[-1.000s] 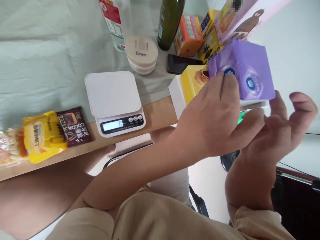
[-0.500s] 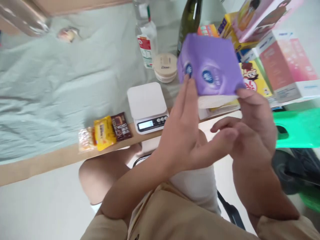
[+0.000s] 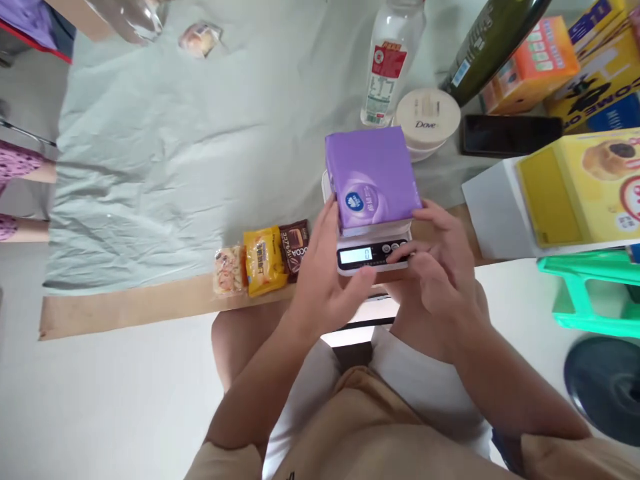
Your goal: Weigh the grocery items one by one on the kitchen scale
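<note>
A purple tissue pack (image 3: 373,167) is over the plate of a white kitchen scale (image 3: 345,270), hiding most of it; whether its full weight rests there I cannot tell. My left hand (image 3: 323,273) lies along the pack's left side, fingers straight and thumb apart. At the front right corner, fingers of my right hand (image 3: 445,260) touch the pack, while other fingers curl near the scale's buttons. The scale's display (image 3: 356,255) is lit. Left of the scale lie a brown cocoa packet (image 3: 296,247), a yellow snack packet (image 3: 265,260) and a clear snack packet (image 3: 230,270).
Behind the pack stand a Dove tub (image 3: 427,120), a clear bottle (image 3: 393,67) and a dark green bottle (image 3: 493,47). A black phone (image 3: 510,135) and several boxes, including a yellow box (image 3: 590,187), fill the right. A green stool (image 3: 590,293) stands below the table edge.
Both hands have brought the tissue pack left and down from above the table's right part to the scale. The view has shifted, showing more of the table's left side.
</note>
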Motion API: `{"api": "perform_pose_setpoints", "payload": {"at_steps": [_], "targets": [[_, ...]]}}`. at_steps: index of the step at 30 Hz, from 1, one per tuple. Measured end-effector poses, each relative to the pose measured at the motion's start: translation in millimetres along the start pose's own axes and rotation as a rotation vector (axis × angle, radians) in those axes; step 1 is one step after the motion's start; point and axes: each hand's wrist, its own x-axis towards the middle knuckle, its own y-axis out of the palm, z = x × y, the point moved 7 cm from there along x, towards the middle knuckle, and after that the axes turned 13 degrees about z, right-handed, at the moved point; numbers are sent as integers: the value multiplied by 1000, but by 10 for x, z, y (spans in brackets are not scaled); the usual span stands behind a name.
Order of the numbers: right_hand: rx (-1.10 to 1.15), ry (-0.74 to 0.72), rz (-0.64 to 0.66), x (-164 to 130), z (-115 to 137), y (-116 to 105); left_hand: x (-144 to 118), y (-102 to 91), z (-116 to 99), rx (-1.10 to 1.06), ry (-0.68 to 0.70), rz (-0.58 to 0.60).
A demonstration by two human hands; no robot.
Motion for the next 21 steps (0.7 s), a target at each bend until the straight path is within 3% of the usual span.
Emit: {"api": "perform_pose_setpoints", "payload": {"at_steps": [4,6,9,13,16,21], "targets": [[90,73,-238,-117,-295,-282,-195,-357,89,-48,4,-244],[68,30,-338,-125,-334,-381,-247,-492,54,-69,12,-376],[16,-59,-383,-64,-300,-392,-226,-567,0,-39,7,-465],[23,-137,-425,6,-249,-330,-167,-584,12,63,29,-464],[26,-159,-443,24,-257,-302,-157,-553,63,6,52,-405],[-43,-197,-442,21,-290,-310,-123,-433,133,-89,-92,-333]]}}
